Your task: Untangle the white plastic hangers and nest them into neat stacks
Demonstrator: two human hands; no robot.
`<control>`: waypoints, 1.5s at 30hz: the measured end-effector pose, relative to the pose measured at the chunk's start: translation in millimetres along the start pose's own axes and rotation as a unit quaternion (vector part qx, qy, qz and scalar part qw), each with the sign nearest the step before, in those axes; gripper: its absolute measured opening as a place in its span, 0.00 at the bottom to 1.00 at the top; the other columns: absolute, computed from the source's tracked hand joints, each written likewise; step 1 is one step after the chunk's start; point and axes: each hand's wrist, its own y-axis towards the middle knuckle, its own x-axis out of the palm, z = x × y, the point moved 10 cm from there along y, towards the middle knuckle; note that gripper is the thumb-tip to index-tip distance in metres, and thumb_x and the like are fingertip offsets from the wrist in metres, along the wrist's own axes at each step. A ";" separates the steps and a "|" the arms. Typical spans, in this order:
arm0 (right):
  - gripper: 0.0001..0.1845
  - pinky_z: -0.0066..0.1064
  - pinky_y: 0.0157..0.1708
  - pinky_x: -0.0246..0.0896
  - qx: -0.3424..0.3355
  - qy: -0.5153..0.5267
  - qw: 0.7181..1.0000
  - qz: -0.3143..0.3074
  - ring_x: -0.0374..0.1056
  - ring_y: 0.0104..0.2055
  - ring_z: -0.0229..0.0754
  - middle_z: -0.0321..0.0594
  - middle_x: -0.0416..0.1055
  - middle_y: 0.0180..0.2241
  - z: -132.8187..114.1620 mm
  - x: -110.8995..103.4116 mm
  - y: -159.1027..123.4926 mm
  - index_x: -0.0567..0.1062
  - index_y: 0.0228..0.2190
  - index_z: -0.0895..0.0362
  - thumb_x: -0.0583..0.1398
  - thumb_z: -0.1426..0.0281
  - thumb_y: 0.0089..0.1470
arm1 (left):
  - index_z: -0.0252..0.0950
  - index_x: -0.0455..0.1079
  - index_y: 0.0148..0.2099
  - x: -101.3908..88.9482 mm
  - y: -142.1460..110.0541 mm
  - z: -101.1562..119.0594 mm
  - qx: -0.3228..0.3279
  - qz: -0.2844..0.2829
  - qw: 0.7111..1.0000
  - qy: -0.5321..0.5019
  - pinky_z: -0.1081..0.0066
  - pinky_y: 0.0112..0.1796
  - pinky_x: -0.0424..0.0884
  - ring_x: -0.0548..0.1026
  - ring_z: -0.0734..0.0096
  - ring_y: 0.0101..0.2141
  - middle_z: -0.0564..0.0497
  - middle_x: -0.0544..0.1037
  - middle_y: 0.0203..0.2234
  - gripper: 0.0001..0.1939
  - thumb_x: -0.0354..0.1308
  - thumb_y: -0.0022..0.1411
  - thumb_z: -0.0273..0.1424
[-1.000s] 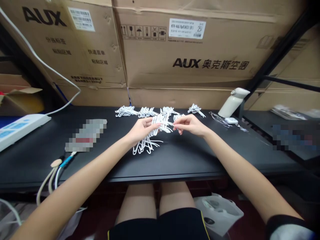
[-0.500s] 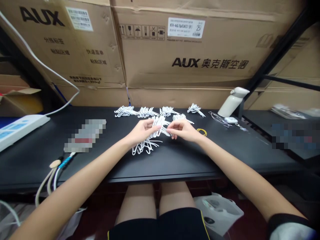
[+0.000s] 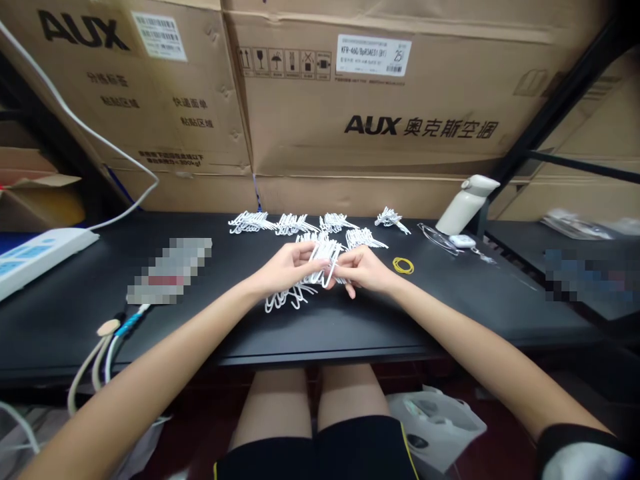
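A bunch of white hooks (image 3: 324, 259) is held up between my two hands over the black table. My left hand (image 3: 286, 268) is closed round the bunch from the left, its thumb lying across the front. From the right, my right hand (image 3: 365, 268) pinches the straight ends, with some of its fingers hidden by the hooks. Several loose white hooks (image 3: 283, 299) lie below my left hand, partly covered by it. Just beyond my right hand is a pile of white hooks (image 3: 366, 238). A yellow rubber band coil (image 3: 403, 266) lies to its right.
Further hook piles (image 3: 250, 222) line the back of the table (image 3: 320, 337), before large cardboard boxes (image 3: 400, 143). On the right are a white bottle (image 3: 465, 205), glasses (image 3: 437, 239) and a small white case (image 3: 462, 241). A power strip (image 3: 45, 257) and a blurred-out device (image 3: 173, 270) are left.
The held bunch has tilted and come slightly lower and right, its hooks now pointing toward me. My right hand has closed in on it. The rubber bands are more fully exposed.
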 end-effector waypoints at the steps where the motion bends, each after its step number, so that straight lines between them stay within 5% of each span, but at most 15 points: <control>1: 0.19 0.20 0.11 0.51 -0.005 -0.003 1.000 0.004 0.66 0.14 0.31 0.46 0.79 0.29 -1.0 -0.5 -0.2 0.77 0.26 0.63 0.61 0.58 0.51 | 0.31 0.69 0.41 -0.1 -0.1 0.5 0.000 0.001 1.000 0.004 0.72 0.35 0.68 0.74 0.69 0.34 0.47 0.76 0.33 0.16 0.60 0.57 0.39; 18: 0.17 0.21 0.13 0.55 -0.040 -0.033 0.998 0.031 0.62 0.12 0.29 0.42 0.77 0.26 -5.8 13.7 -0.5 0.78 0.30 0.62 0.59 0.60 0.54 | 0.35 0.69 0.43 0.2 -4.8 14.2 0.028 0.007 0.993 0.113 0.71 0.30 0.68 0.72 0.68 0.27 0.51 0.75 0.25 0.15 0.57 0.58 0.40; 30: 0.22 0.22 0.14 0.51 -0.053 -0.028 0.998 0.002 0.57 0.14 0.29 0.36 0.71 0.21 -11.4 22.9 0.7 0.70 0.29 0.60 0.50 0.55 0.61 | 0.36 0.62 0.50 7.9 -3.7 -8.3 -0.070 -0.018 0.997 -0.036 0.68 0.26 0.74 0.79 0.62 0.26 0.47 0.78 0.27 0.21 0.54 0.60 0.44; 37: 0.21 0.26 0.21 0.53 -0.093 -0.176 0.976 0.090 0.56 0.16 0.31 0.33 0.65 0.16 -17.9 14.6 -2.8 0.69 0.26 0.58 0.49 0.57 0.61 | 0.36 0.63 0.47 8.0 -2.2 -11.6 -0.071 -0.008 0.997 -0.032 0.70 0.24 0.75 0.80 0.61 0.27 0.47 0.78 0.30 0.20 0.56 0.59 0.43; 42: 0.22 0.26 0.20 0.53 -0.084 -0.103 0.988 0.075 0.57 0.16 0.32 0.33 0.65 0.16 -12.0 14.6 -1.5 0.70 0.26 0.58 0.49 0.55 0.61 | 0.34 0.65 0.44 3.5 -1.2 -4.7 -0.055 0.001 0.998 -0.026 0.71 0.22 0.74 0.78 0.67 0.22 0.49 0.76 0.25 0.19 0.57 0.59 0.43; 45: 0.23 0.25 0.15 0.49 -0.076 -0.023 0.985 0.153 0.54 0.13 0.33 0.32 0.62 0.13 -8.8 -5.6 -3.8 0.68 0.25 0.57 0.49 0.53 0.60 | 0.33 0.65 0.44 -16.1 0.4 -6.4 -0.063 0.068 0.995 -0.049 0.72 0.20 0.72 0.76 0.68 0.19 0.50 0.76 0.23 0.19 0.57 0.59 0.43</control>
